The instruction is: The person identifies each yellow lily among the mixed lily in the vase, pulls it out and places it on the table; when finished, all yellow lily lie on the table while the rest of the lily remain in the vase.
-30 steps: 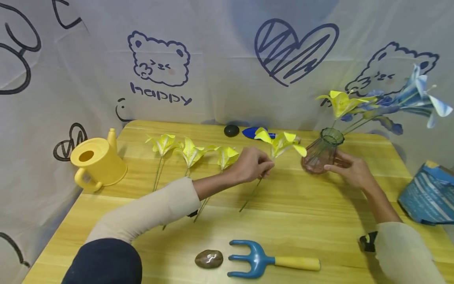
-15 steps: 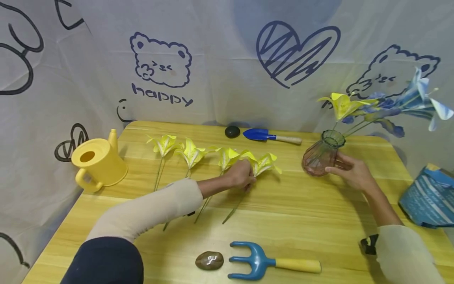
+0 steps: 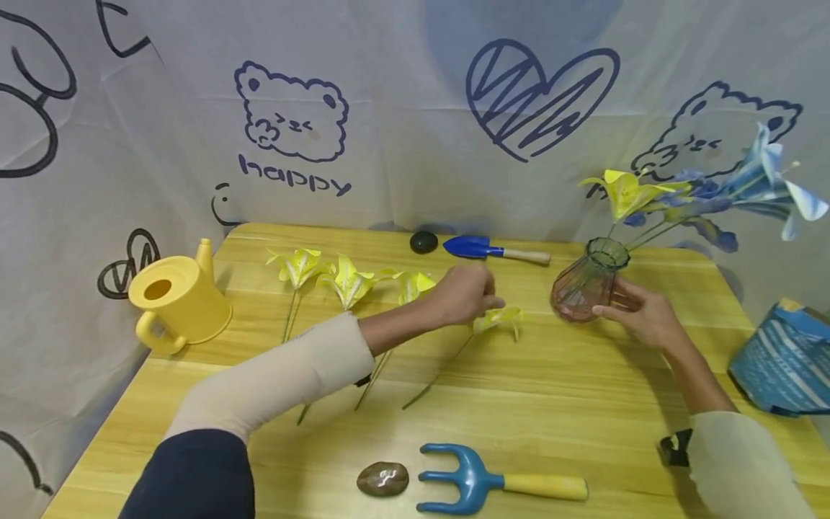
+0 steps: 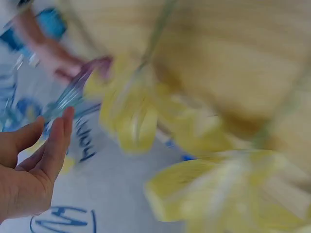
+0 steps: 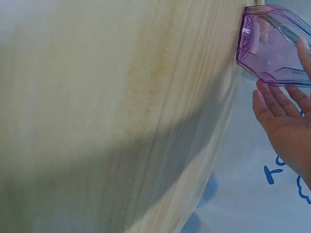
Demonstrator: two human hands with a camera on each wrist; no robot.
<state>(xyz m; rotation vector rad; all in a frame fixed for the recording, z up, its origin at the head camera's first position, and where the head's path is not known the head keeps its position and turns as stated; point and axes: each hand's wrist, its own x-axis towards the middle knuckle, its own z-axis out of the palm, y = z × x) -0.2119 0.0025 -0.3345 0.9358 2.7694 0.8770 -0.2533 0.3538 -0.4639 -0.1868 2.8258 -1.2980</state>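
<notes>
My left hand (image 3: 462,294) is over a yellow artificial lily (image 3: 496,319) that lies on the table. In the left wrist view the left hand (image 4: 36,167) holds nothing, its fingers loosely extended, apart from the blurred yellow lilies (image 4: 131,111). Further left lie other yellow lilies (image 3: 350,282) side by side with their stems toward me. My right hand (image 3: 642,313) holds a pink-and-green glass vase (image 3: 581,288) low on its right side, thumb in front. The vase (image 5: 277,48) leans right, bearing a yellow lily (image 3: 625,193) and blue flowers (image 3: 759,180).
A yellow watering can (image 3: 184,299) stands at the left. At the back lie a dark stone (image 3: 424,242) and a blue trowel (image 3: 473,247). A brown stone (image 3: 383,478) and a blue hand fork (image 3: 472,478) lie in front. A blue bag (image 3: 781,360) stands at the right edge.
My left hand lowered the yellow lily leftward onto the table, let it go and moved up off it. The right hand and the vase have stayed in place.
</notes>
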